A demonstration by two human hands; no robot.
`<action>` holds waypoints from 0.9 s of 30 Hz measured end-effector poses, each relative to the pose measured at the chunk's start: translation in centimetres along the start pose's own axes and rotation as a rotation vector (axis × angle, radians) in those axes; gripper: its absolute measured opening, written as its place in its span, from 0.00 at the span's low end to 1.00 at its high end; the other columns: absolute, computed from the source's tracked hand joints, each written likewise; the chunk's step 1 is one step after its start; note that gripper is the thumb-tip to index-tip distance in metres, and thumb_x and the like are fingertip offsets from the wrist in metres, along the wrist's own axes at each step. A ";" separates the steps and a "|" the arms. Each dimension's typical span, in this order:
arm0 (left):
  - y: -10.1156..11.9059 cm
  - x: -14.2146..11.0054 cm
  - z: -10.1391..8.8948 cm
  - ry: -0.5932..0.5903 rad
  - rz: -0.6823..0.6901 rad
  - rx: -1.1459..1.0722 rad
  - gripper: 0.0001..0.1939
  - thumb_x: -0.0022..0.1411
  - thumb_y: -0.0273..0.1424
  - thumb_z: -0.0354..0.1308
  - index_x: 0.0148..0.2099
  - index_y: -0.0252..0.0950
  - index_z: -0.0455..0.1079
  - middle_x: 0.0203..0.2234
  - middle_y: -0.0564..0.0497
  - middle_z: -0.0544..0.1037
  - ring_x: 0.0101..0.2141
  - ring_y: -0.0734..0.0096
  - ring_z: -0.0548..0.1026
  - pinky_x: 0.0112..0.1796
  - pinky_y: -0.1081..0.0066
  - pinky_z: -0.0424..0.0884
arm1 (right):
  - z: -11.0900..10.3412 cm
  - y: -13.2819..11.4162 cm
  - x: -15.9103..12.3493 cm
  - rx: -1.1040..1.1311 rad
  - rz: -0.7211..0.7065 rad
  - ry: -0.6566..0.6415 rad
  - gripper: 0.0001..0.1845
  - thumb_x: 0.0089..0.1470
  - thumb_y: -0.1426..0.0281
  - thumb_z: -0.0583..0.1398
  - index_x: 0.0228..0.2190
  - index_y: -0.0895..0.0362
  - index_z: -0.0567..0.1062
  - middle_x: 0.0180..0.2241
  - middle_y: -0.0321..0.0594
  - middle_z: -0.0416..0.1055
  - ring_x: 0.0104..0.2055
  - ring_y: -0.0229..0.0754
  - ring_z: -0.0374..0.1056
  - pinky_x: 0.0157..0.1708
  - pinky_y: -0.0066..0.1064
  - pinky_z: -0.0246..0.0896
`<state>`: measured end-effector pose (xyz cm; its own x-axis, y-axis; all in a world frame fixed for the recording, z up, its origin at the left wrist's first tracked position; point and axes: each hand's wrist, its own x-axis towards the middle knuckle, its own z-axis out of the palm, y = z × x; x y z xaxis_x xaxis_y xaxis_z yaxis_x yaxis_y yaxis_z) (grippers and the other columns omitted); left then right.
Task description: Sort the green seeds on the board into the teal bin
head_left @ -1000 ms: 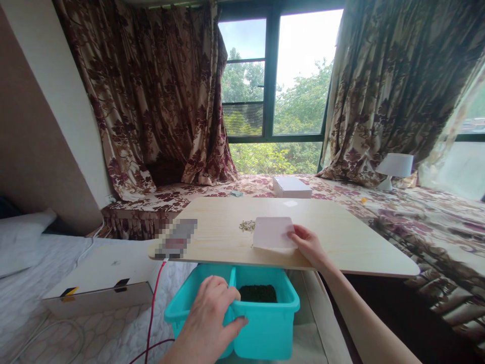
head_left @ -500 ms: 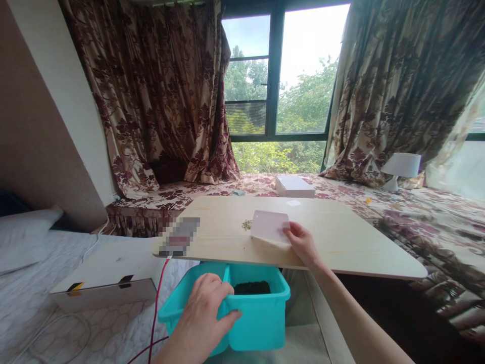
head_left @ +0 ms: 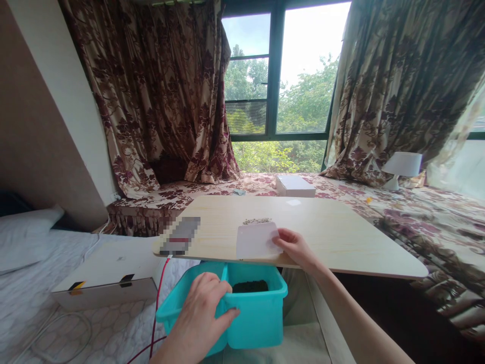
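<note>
My right hand pinches the right edge of a thin, pale rectangular plastic card, tilted over the near edge of the light wooden tabletop. Just beyond the card's far edge lies a small scatter of dry bits, partly hidden by it. My left hand grips the near rim and divider of a turquoise two-compartment bin, held below the table edge. Dark, crumbly material lies in the bin's right compartment. The left compartment is partly covered by my hand.
A blurred-out flat device with a red cable lies at the table's left end. A white box rests on the bed to the left. Behind the table are another white box and a lamp.
My right hand has moved the card left and nearer to me. The bits now lie along its far edge instead of at its left. The bin has shifted very slightly left.
</note>
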<state>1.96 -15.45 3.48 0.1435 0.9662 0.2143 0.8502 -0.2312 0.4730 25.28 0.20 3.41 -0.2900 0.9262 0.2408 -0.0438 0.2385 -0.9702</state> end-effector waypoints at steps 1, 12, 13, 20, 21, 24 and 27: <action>0.0 0.0 0.0 0.001 0.000 0.000 0.07 0.53 0.31 0.62 0.36 0.39 0.69 0.36 0.50 0.72 0.44 0.58 0.66 0.46 0.59 0.62 | -0.2 -0.3 -0.2 -0.007 0.017 -0.014 0.15 0.40 0.61 0.67 0.31 0.56 0.79 0.31 0.40 0.79 0.33 0.44 0.73 0.34 0.33 0.67; 2.1 0.2 0.4 -0.026 0.099 0.009 0.09 0.51 0.28 0.64 0.36 0.38 0.68 0.34 0.50 0.73 0.44 0.59 0.67 0.49 0.56 0.60 | -4.8 1.1 0.6 -0.094 -0.095 0.547 0.19 0.39 0.60 0.65 0.34 0.57 0.78 0.36 0.45 0.79 0.38 0.48 0.74 0.39 0.37 0.67; 2.5 0.3 0.5 -0.037 0.111 0.005 0.09 0.51 0.28 0.64 0.35 0.38 0.67 0.34 0.51 0.72 0.44 0.59 0.67 0.49 0.56 0.59 | -4.8 1.3 0.6 -0.109 -0.099 0.550 0.18 0.40 0.60 0.65 0.34 0.57 0.78 0.36 0.45 0.79 0.39 0.49 0.74 0.40 0.38 0.67; 3.2 0.3 0.7 -0.055 0.167 -0.020 0.11 0.51 0.26 0.64 0.36 0.38 0.66 0.34 0.52 0.71 0.43 0.60 0.65 0.47 0.58 0.61 | -4.0 1.9 0.8 -0.100 -0.123 0.453 0.17 0.40 0.60 0.65 0.32 0.57 0.77 0.35 0.44 0.79 0.38 0.47 0.74 0.42 0.38 0.66; 3.1 0.3 0.6 -0.058 0.164 -0.018 0.11 0.51 0.26 0.64 0.36 0.38 0.66 0.34 0.52 0.71 0.43 0.60 0.65 0.47 0.58 0.61 | -3.9 2.0 0.9 -0.102 -0.127 0.450 0.17 0.40 0.60 0.65 0.32 0.57 0.77 0.35 0.44 0.79 0.38 0.47 0.74 0.42 0.38 0.66; 3.2 0.2 0.5 -0.069 0.143 -0.012 0.10 0.52 0.27 0.64 0.36 0.38 0.67 0.34 0.51 0.71 0.43 0.60 0.65 0.48 0.57 0.61 | -3.9 2.0 0.9 -0.112 -0.133 0.433 0.17 0.40 0.60 0.64 0.32 0.57 0.77 0.36 0.44 0.79 0.38 0.47 0.74 0.42 0.38 0.66; 3.3 0.3 0.4 -0.072 0.135 -0.010 0.10 0.52 0.27 0.64 0.36 0.38 0.67 0.34 0.51 0.71 0.43 0.60 0.66 0.49 0.56 0.60 | -4.1 1.9 0.7 -0.120 -0.137 0.414 0.17 0.41 0.59 0.64 0.33 0.57 0.77 0.36 0.44 0.79 0.39 0.48 0.74 0.42 0.39 0.66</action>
<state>4.98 -15.90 4.74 0.2928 0.9317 0.2149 0.8158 -0.3607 0.4521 28.87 2.52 1.88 0.1190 0.9167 0.3814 0.0635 0.3764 -0.9243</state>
